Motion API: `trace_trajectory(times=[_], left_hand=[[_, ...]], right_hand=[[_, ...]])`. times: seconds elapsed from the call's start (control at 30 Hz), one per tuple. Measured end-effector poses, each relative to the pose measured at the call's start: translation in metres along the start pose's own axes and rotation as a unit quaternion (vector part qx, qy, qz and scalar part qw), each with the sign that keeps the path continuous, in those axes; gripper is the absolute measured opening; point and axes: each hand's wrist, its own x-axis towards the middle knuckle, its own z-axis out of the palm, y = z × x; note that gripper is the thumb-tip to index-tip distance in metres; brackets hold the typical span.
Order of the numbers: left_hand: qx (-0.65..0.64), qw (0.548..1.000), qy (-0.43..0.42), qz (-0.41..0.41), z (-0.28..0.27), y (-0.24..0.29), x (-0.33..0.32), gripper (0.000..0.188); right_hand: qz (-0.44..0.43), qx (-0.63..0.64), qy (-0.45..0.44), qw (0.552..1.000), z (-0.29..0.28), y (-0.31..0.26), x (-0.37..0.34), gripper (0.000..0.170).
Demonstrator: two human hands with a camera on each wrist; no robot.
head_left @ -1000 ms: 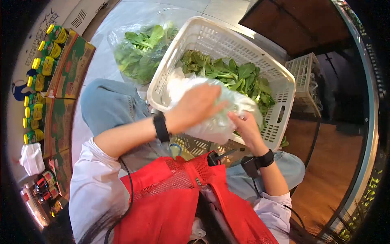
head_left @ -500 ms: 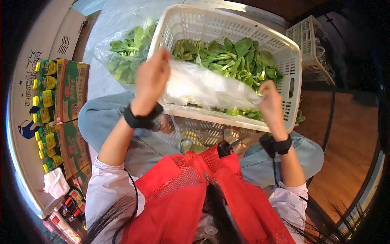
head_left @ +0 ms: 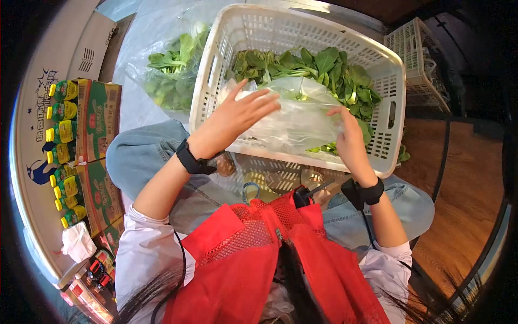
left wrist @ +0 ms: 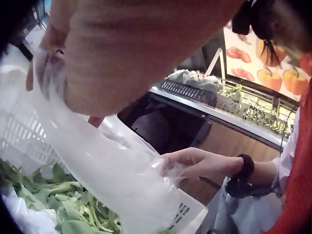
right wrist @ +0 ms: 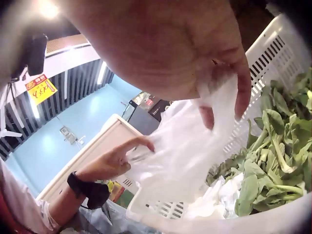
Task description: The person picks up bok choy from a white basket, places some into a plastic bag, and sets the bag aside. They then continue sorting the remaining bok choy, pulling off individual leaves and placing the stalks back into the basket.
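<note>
A thin, translucent plastic bag (head_left: 291, 121) is spread between my two hands over the basket. My left hand (head_left: 234, 119) is at its left end, back up and fingers spread; bag film lies over its fingers in the left wrist view, and its thumb is mostly hidden. At the other end, my right hand (head_left: 352, 143) pinches the bag's edge between thumb and fingers. Leafy greens (head_left: 329, 65) lie in the white slatted basket (head_left: 318, 35), partly covered by the bag. White crumpled plastic (right wrist: 219, 197) lies beside the greens in the right wrist view.
A clear bag of greens (head_left: 172, 81) stands left of the basket. Several yellow-capped bottles (head_left: 63, 110) and cartons (head_left: 97, 119) line the left side. Another slatted crate (head_left: 407, 54) is at the back right. My bent knees (head_left: 143, 148) flank the basket.
My left hand swings rightward from the basket's left rim, and its fingers spread over the bag. The bag bunches less tautly between my hands. The basket sits higher in view than a second ago.
</note>
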Motion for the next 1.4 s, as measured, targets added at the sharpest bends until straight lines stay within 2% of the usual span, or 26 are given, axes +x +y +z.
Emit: trace_trajectory(times=[0.03, 0.13, 0.2, 0.3, 0.33, 0.43, 0.53, 0.6, 0.67, 0.7, 0.73, 0.8, 0.83, 0.9, 0.93, 0.97, 1.07, 1.1, 1.17, 1.2, 1.23, 1.27, 1.3, 1.33, 1.37, 1.4], left_hand=[[0.023, 1.000, -0.017, 0.008, 0.000, 0.001, -0.001, 0.052], [0.065, 0.995, -0.078, 0.014, 0.001, 0.004, -0.006, 0.053], [0.054, 0.989, -0.137, -0.005, 0.005, 0.003, -0.011, 0.053], [0.224, 0.948, -0.217, -0.062, -0.006, -0.003, -0.013, 0.061], [0.214, 0.946, -0.223, -0.101, -0.004, -0.014, -0.019, 0.079], [0.238, 0.935, -0.219, -0.142, 0.005, -0.051, -0.037, 0.116], [0.245, 0.931, -0.236, -0.131, 0.041, -0.077, -0.046, 0.117], [0.304, 0.897, -0.293, -0.131, 0.056, -0.069, -0.041, 0.109], [0.292, 0.896, -0.310, -0.126, 0.056, -0.065, -0.038, 0.104], [0.298, 0.896, -0.303, -0.129, 0.058, -0.065, -0.042, 0.102], [0.306, 0.895, -0.295, -0.132, 0.060, -0.066, -0.043, 0.101], [0.325, 0.890, -0.290, -0.134, 0.063, -0.068, -0.043, 0.096], [0.334, 0.885, -0.296, -0.131, 0.065, -0.067, -0.043, 0.093], [0.357, 0.875, -0.302, -0.127, 0.065, -0.066, -0.041, 0.089], [0.369, 0.870, -0.302, -0.125, 0.064, -0.065, -0.040, 0.087], [0.382, 0.864, -0.303, -0.123, 0.063, -0.064, -0.039, 0.086], [0.351, 0.867, -0.332, -0.121, 0.056, -0.060, -0.035, 0.083], [0.344, 0.870, -0.331, -0.121, 0.056, -0.060, -0.036, 0.084], [0.329, 0.880, -0.321, -0.119, 0.059, -0.065, -0.038, 0.085], [0.334, 0.899, -0.263, -0.108, 0.066, -0.069, -0.043, 0.084], [0.298, 0.920, -0.230, -0.108, 0.062, -0.069, -0.042, 0.083], [0.261, 0.939, -0.196, -0.107, 0.058, -0.069, -0.040, 0.082], [0.160, 0.968, -0.157, -0.114, 0.043, -0.064, -0.036, 0.081], [0.144, 0.974, -0.127, -0.119, 0.030, -0.057, -0.031, 0.069], [0.139, 0.976, -0.119, -0.120, 0.015, -0.049, -0.027, 0.064], [0.133, 0.977, -0.111, -0.122, 0.001, -0.041, -0.025, 0.060]], right_hand=[[0.040, 0.059, -0.012, 0.997, -0.001, 0.004, 0.002, 0.042], [0.049, -0.176, 0.006, 0.983, 0.003, 0.009, 0.006, 0.039], [-0.042, -0.290, 0.008, 0.956, 0.022, 0.018, 0.025, 0.043], [-0.130, -0.418, 0.002, 0.899, 0.051, -0.008, 0.063, 0.056], [-0.152, -0.451, -0.002, 0.879, 0.061, -0.020, 0.073, 0.062], [-0.075, -0.460, -0.039, 0.884, 0.091, -0.035, 0.088, 0.082], [-0.040, -0.481, -0.162, 0.861, 0.131, -0.008, 0.088, 0.093], [-0.069, -0.465, -0.175, 0.865, 0.145, -0.007, 0.087, 0.078], [-0.130, -0.442, -0.164, 0.872, 0.153, -0.013, 0.081, 0.068], [-0.191, -0.402, -0.132, 0.886, 0.146, -0.035, 0.078, 0.049], [-0.204, -0.331, -0.240, 0.889, 0.146, -0.048, 0.087, 0.047], [-0.216, -0.179, -0.438, 0.854, 0.148, -0.062, 0.113, 0.044], [-0.242, -0.116, -0.380, 0.885, 0.164, -0.040, 0.112, 0.045], [-0.212, -0.037, -0.378, 0.901, 0.207, 0.010, 0.122, 0.059], [-0.195, 0.004, -0.374, 0.907, 0.211, 0.011, 0.124, 0.066], [-0.173, -0.217, -0.366, 0.888, 0.219, 0.011, 0.118, 0.102], [-0.116, -0.268, -0.426, 0.856, 0.237, 0.021, 0.122, 0.122], [-0.117, -0.274, -0.425, 0.855, 0.231, 0.014, 0.124, 0.122], [-0.141, -0.256, -0.428, 0.855, 0.230, 0.015, 0.126, 0.121], [-0.151, -0.251, -0.429, 0.854, 0.227, 0.017, 0.128, 0.121], [-0.179, -0.266, -0.441, 0.838, 0.213, 0.005, 0.127, 0.108], [-0.203, -0.215, -0.424, 0.856, 0.211, 0.011, 0.124, 0.100], [-0.226, -0.162, -0.404, 0.871, 0.213, 0.022, 0.122, 0.093], [-0.250, -0.110, -0.381, 0.883, 0.207, 0.030, 0.119, 0.085], [-0.246, -0.020, -0.396, 0.884, 0.173, 0.011, 0.117, 0.063], [-0.191, 0.091, -0.405, 0.889, 0.137, -0.006, 0.113, 0.051]])
